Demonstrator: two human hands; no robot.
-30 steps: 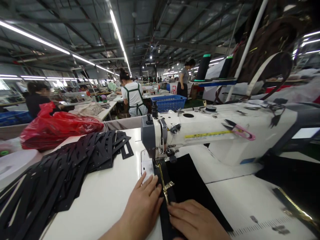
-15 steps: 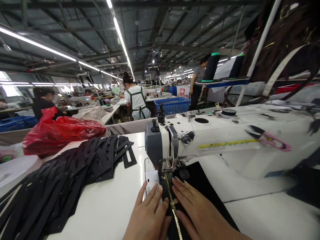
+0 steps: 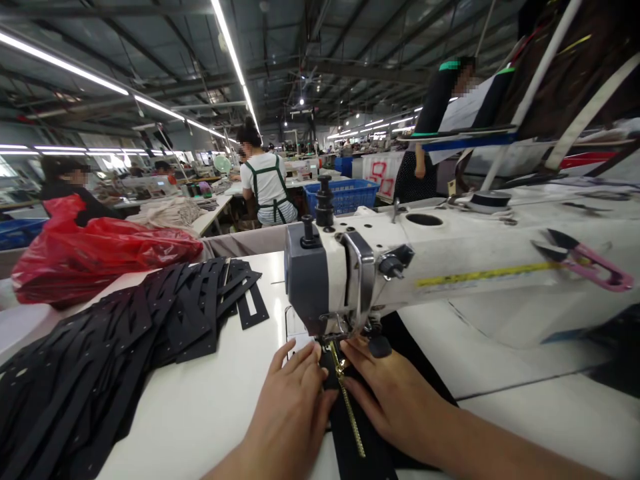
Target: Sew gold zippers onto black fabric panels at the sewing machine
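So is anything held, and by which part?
No clear grip shows: left hand and right hand rest on the black fabric, either side of its gold zipper.

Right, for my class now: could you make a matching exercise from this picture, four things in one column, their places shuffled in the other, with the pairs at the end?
1. gold zipper
2. red plastic bag
3. pink-handled snips
4. blue basket

A. against the sewing machine
B. beside a person in a white top
C. between the left hand and right hand
D. behind the black pieces

Pairs: 1-C, 2-D, 3-A, 4-B
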